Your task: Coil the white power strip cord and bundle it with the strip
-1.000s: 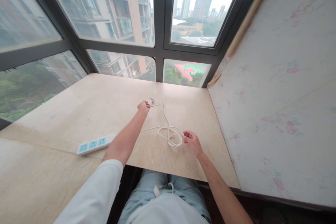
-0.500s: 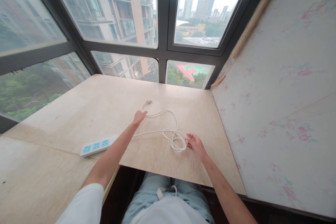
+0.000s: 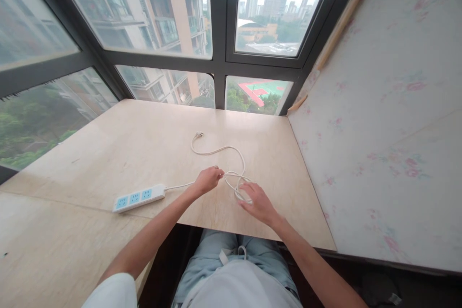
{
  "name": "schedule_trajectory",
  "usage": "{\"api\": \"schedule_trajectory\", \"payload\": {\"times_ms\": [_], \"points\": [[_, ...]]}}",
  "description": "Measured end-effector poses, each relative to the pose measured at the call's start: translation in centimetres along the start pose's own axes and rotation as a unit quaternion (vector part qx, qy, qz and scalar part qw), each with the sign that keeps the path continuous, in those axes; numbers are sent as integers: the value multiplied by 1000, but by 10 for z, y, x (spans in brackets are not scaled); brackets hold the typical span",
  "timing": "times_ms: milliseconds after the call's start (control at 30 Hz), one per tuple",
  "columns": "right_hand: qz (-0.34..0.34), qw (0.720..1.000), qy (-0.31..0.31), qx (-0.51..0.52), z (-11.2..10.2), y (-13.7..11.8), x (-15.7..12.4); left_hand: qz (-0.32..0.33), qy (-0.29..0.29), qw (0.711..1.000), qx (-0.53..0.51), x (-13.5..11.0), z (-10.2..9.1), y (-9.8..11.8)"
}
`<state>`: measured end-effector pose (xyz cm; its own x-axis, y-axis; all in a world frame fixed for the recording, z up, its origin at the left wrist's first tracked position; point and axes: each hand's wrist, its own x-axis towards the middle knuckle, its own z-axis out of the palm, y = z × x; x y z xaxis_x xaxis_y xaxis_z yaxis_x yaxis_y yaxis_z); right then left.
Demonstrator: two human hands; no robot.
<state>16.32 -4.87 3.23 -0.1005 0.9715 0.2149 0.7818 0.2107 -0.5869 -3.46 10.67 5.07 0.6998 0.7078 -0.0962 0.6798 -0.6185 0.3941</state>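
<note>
A white power strip (image 3: 139,198) with three blue sockets lies at the left on the board. Its white cord (image 3: 180,186) runs right, passes under my left hand (image 3: 210,179) and ends in loose loops. My left hand is closed, pinching the cord at the left edge of these loops. Over their right side is my right hand (image 3: 260,203), thumb and fingers apart, touching or just above the cord; its palm side is partly hidden. From the loops the cord curves away to the plug (image 3: 198,134), which lies on the board further back.
The pale board (image 3: 155,130) reaches to dark-framed windows (image 3: 219,65) at the back. A floral-papered wall (image 3: 393,120) bounds it on the right. The board's front edge is just before my legs (image 3: 224,245), with a dark gap below.
My left hand has let go of the cord near the plug and moved back toward me to the loops. My right hand has shifted left over the loops. The view has tilted slightly.
</note>
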Motion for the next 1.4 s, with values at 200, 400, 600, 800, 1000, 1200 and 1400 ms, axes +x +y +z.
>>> {"api": "schedule_trajectory", "payload": {"times_ms": [200, 400, 600, 800, 1000, 1200, 1400], "points": [[12, 975, -126, -181, 31, -21, 20, -49, 131, 989, -45, 7, -12, -15], [-99, 976, -126, -146, 3, -3, 20, -126, 179, 975, -30, 21, -19, -45], [-133, 980, -97, -109, -33, 41, -1, -140, 168, 976, -16, 32, -2, -66], [32, 986, 40, 158, -60, 87, -10, -125, 153, 980, 5, 25, 21, -69], [173, 798, 165, 553, -64, 98, -8, -120, 164, 979, 21, 22, 23, -69], [194, 608, 242, 731, -54, 99, 7, -114, 159, 980, 40, 17, 25, -66], [260, 522, 171, 794, -49, 95, 29, -90, 165, 981, 52, 3, 27, -45]]}}
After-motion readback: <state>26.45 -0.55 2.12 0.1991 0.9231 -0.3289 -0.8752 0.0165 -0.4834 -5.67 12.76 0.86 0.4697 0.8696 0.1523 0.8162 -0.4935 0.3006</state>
